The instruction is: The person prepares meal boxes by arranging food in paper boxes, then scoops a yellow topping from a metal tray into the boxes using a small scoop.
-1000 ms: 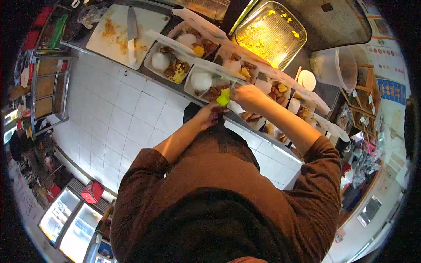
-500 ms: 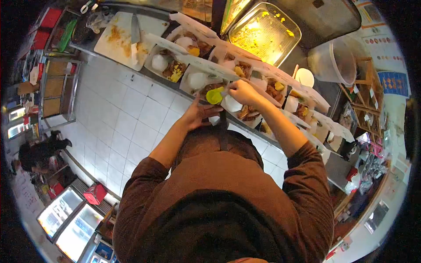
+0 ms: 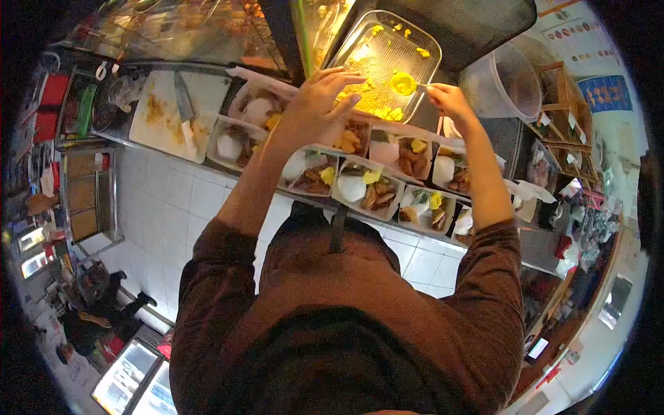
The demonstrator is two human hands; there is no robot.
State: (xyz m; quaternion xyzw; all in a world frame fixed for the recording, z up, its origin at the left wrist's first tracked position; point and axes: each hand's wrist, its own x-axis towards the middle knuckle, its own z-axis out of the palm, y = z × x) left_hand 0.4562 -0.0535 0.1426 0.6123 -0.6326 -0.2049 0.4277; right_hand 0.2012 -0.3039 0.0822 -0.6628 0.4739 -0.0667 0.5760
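Note:
My right hand grips the handle of a spoon with a yellow bowl, held over a mesh-bottomed metal tray. Loose yellow food lies in that tray under a bright light. My left hand is empty, its fingers spread at the tray's near left edge, above the boxes. Below both hands stand rows of open white food boxes. White rice, brown meat and yellow pieces show in several of them. My left forearm hides part of some boxes.
A cutting board with a knife lies on the counter at left. A clear plastic tub and a wooden rack stand at right. Tiled floor shows below left, and another person is at far lower left.
Both hands have moved up and away from the front boxes. The spoon has gone from above a front box to the tray, and my left hand has left the box edge.

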